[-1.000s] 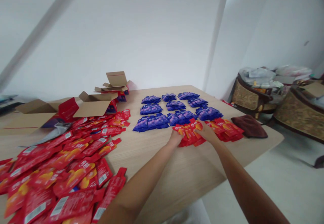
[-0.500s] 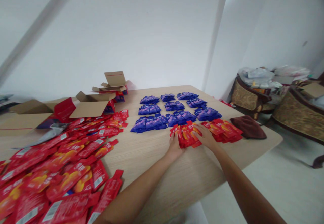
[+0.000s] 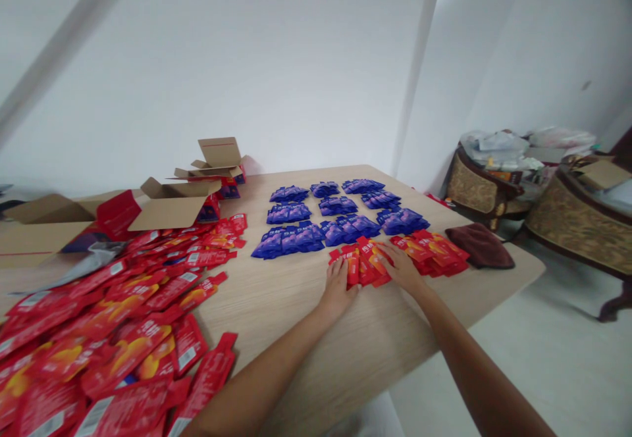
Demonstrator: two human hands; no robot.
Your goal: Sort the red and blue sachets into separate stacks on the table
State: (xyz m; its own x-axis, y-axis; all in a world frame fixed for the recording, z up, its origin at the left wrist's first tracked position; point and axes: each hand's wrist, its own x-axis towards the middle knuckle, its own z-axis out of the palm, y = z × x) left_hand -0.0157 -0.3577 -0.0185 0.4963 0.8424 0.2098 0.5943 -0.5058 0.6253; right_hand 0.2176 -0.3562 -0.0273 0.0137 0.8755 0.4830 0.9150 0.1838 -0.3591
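Observation:
A row of red pouches (image 3: 366, 260) with orange print lies flat on the table, side by side and overlapping. My left hand (image 3: 338, 290) rests at the row's left end, fingers stretched over the edge of the leftmost pouch. On the opposite end, my right hand (image 3: 401, 268) lies with its fingers extended across the pouches, thumb apart. Just to its right is a second group of red pouches (image 3: 437, 253). Behind both groups, blue-purple pouches (image 3: 349, 230) sit in several small overlapping bundles.
A large loose heap of red pouches (image 3: 133, 318) covers the table's left side. Open cardboard boxes (image 3: 172, 203) stand behind it. A folded brown cloth (image 3: 480, 246) lies near the right edge. Beyond the table are patterned chairs (image 3: 582, 220), one piled with plastic bags (image 3: 496, 147).
My left hand's fingers have shifted from the side of the row to lie over its left edge. My right hand stays on the pouches. The view has moved slightly.

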